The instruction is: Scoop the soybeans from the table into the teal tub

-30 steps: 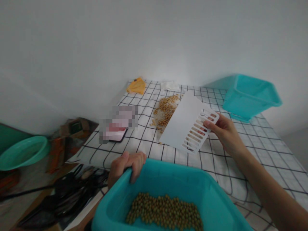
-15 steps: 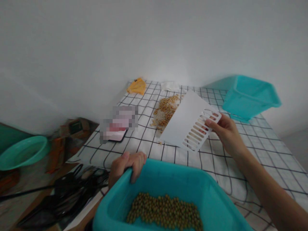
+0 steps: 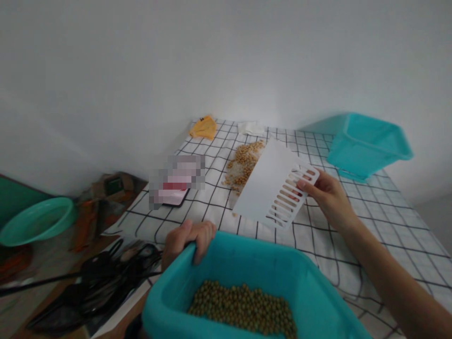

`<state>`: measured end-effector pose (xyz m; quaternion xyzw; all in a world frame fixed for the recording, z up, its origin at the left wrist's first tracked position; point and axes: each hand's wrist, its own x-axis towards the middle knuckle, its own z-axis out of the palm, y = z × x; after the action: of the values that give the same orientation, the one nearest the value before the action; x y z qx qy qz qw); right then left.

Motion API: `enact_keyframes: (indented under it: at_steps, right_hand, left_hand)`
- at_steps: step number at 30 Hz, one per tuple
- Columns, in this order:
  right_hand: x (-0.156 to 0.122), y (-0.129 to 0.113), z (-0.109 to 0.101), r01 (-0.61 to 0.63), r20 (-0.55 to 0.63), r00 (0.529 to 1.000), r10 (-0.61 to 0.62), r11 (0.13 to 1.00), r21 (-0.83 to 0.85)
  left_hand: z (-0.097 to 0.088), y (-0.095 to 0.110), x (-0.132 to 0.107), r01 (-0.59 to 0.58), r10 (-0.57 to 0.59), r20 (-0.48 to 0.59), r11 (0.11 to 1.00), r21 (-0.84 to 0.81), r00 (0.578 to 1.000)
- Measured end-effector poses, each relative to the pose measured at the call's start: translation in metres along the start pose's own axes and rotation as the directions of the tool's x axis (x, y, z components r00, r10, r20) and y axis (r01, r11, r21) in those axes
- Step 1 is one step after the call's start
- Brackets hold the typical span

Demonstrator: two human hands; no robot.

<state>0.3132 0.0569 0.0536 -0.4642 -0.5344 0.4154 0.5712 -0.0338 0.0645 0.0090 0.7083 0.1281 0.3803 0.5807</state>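
Note:
With its fingers curled over the rim, my left hand grips the near turquoise basin. Many round greenish-brown beans lie in the bottom of that basin. My right hand pinches the slotted edge of a flat white plastic scraper, which is tilted over the table. Beside the scraper's left edge is a spread of yellowish beans on the cloth, partly hidden behind it. Whether the scraper touches those beans I cannot tell.
A second turquoise basin stands at the back right of the checked tablecloth. A phone, partly blurred out, lies at left. A yellow cloth and white tissue are at the back. A green bowl sits lower left, past black bags.
My right hand has moved slightly left and down with the scraper. My left hand stays on the basin's rim, and the view has shifted a little.

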Motion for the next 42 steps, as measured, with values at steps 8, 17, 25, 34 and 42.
enact_keyframes:
  at_steps: [8, 17, 25, 34, 42]
  right_hand:
    - [0.000, -0.002, 0.002, -0.020, 0.037, 0.999, 0.020, 1.000, 0.004]
    - [0.000, -0.006, 0.007, -0.102, 0.152, 0.983, 0.104, 0.995, -0.020]
    - [-0.002, -0.006, 0.005, -0.184, 0.179, 0.967, 0.182, 0.983, -0.005]
    - [0.003, -0.002, -0.009, -0.058, -0.108, 0.992, 0.070, 0.993, 0.106]
    - [0.015, 0.014, -0.035, 0.082, -0.449, 0.893, -0.030, 0.992, 0.096]
  left_hand:
    - [0.003, 0.001, -0.001, 0.006, -0.006, -0.016, 1.000, -0.021, 1.000]
    - [0.008, 0.001, -0.003, -0.007, 0.006, -0.064, 1.000, -0.012, 0.998]
    - [0.009, 0.000, -0.003, -0.021, 0.023, -0.089, 1.000, 0.017, 0.996]
    - [0.009, 0.000, -0.001, -0.015, 0.020, -0.110, 0.999, 0.045, 0.994]
    - [0.026, 0.001, -0.005, -0.103, 0.111, -0.203, 0.993, 0.052, 0.973]
